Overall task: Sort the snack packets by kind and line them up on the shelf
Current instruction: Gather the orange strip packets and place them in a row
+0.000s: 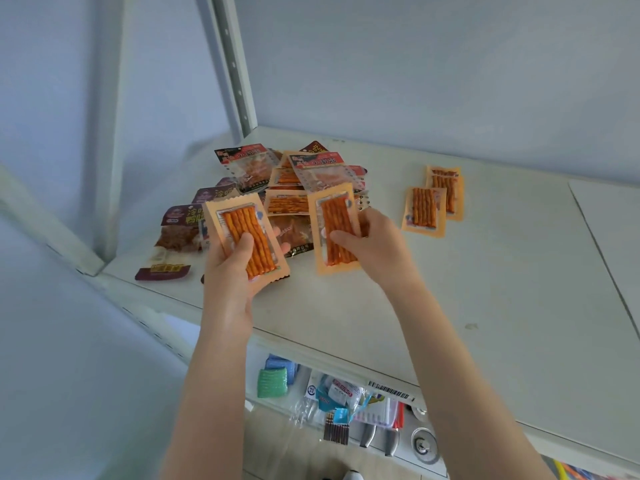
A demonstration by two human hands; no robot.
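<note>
My left hand (232,275) grips an orange packet of spicy sticks (242,233), thumb across its front, just above the white shelf (485,306). My right hand (374,244) holds a second orange stick packet (334,230) the same way, its lower end near the shelf surface. Behind both lies a mixed pile of packets (294,181): red-topped ones, more orange ones and dark maroon ones (175,233) on the left. To the right, two orange stick packets (434,204) lie apart from the pile, overlapping each other.
A perforated white upright (233,64) stands at the shelf's back left corner, against a pale wall. The shelf's front edge carries a barcode label (391,389). On a lower shelf are small goods: a green pack (273,382), plastic bags, batteries.
</note>
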